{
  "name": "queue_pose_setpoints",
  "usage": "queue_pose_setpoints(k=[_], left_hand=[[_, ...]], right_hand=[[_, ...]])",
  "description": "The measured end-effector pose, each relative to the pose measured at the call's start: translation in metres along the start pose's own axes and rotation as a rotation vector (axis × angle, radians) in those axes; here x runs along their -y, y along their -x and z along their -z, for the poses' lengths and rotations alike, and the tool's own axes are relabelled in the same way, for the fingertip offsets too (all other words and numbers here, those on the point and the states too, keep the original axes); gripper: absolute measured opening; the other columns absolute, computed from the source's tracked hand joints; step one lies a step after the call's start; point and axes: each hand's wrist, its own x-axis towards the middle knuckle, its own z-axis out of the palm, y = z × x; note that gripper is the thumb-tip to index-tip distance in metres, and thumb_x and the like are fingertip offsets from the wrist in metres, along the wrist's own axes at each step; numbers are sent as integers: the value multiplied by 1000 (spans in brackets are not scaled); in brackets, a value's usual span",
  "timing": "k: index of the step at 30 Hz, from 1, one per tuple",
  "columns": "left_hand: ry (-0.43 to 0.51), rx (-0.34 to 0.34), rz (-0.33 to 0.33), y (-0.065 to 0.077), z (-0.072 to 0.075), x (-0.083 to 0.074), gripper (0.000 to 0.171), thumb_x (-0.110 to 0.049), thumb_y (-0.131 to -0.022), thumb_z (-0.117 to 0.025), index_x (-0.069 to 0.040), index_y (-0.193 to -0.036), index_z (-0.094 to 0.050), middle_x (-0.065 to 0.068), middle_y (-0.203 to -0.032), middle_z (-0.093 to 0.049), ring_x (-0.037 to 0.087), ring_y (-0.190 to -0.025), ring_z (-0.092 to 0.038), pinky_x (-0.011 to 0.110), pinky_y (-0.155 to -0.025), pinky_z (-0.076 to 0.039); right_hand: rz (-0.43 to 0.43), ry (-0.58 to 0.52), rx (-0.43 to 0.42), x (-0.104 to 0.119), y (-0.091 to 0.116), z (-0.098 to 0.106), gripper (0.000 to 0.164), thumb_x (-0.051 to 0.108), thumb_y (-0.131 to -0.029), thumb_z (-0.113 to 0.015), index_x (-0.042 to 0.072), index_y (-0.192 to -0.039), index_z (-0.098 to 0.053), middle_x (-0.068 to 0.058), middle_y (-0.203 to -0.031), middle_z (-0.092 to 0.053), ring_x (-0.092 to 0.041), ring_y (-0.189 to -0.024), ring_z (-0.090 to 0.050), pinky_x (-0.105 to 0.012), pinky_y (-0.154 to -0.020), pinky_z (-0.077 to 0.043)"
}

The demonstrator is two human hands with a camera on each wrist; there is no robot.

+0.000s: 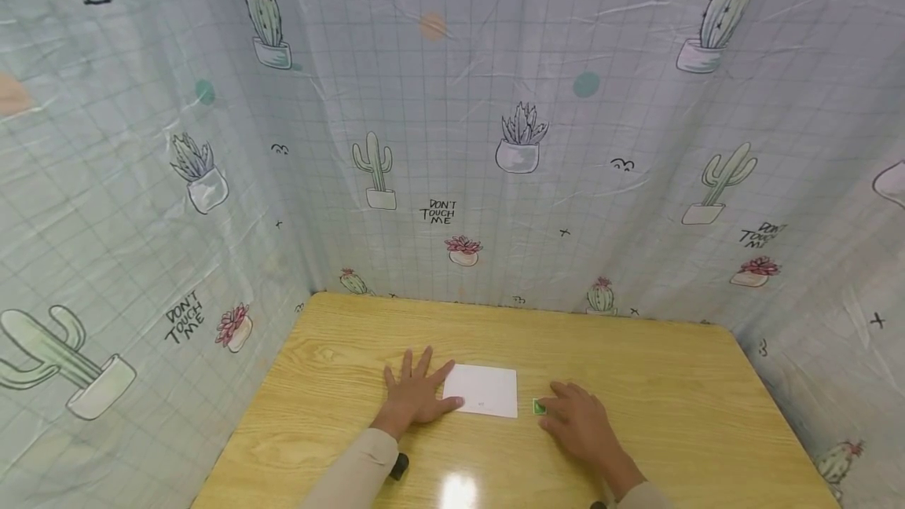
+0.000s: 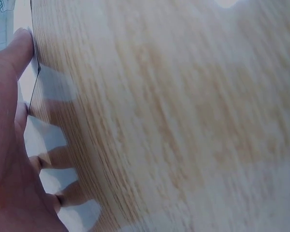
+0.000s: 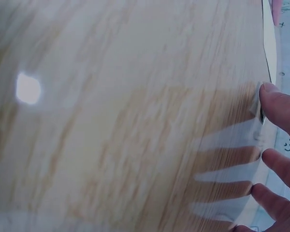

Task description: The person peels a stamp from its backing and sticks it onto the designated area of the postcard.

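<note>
A white sheet of paper [image 1: 488, 389] lies flat on the wooden table, with a small faint mark near its front edge. My left hand [image 1: 417, 395] is spread at the paper's left side, its thumb and one fingertip reaching onto the sheet. In the left wrist view this hand [image 2: 9, 130] shows only partly, along the left edge. A small flat green-edged square [image 1: 539, 407] lies just right of the paper. My right hand [image 1: 583, 422] touches it and partly covers it. The right wrist view shows this hand [image 3: 280, 159] with fingers apart and the thumb at the small piece.
The yellow wood-grain table [image 1: 672, 383] extends around both hands and reflects light near its front. A curtain [image 1: 452, 100] printed with cacti hangs behind the table and along both sides. A black piece [image 1: 399, 466] sits by the left sleeve.
</note>
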Motion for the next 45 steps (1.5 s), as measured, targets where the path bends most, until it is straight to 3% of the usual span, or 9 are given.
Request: queue_pose_setpoints(k=[16, 29, 37, 45], left_hand=[[-2, 8, 7, -2, 0, 0, 79, -75, -95, -53, -37, -162, -37, 12, -176, -17, 52, -161, -9, 86, -115, -8], [0, 17, 12, 0, 2, -1, 78, -74, -96, -53, -37, -162, -36, 12, -176, -16, 51, -161, -7, 86, -116, -8], [54, 39, 8, -3, -2, 2, 78, -70, -96, -56, -38, -163, -34, 13, -177, -10, 51, -162, 1, 85, -117, 1], [20, 10, 8, -1, -3, 1, 78, -74, -95, -53, -37, -162, -36, 12, -177, -16, 51, -161, -6, 85, -116, -6]], right_hand=[[-6, -10, -22, -1, -6, -3, 22, 28, -92, -78, 19, -111, -82, -15, -140, -68, -49, -138, -54, -75, -108, -40], [5, 62, -56, -1, -8, -8, 19, 25, -92, -77, 19, -109, -83, -13, -137, -71, -47, -134, -58, -72, -106, -44], [33, 53, -118, 0, -8, -9, 14, 23, -90, -80, 19, -102, -84, -14, -131, -74, -48, -128, -62, -71, -104, -47], [37, 8, -125, -1, -9, -7, 12, 23, -89, -80, 17, -98, -85, -14, -128, -75, -47, -126, -64, -68, -107, -47]])
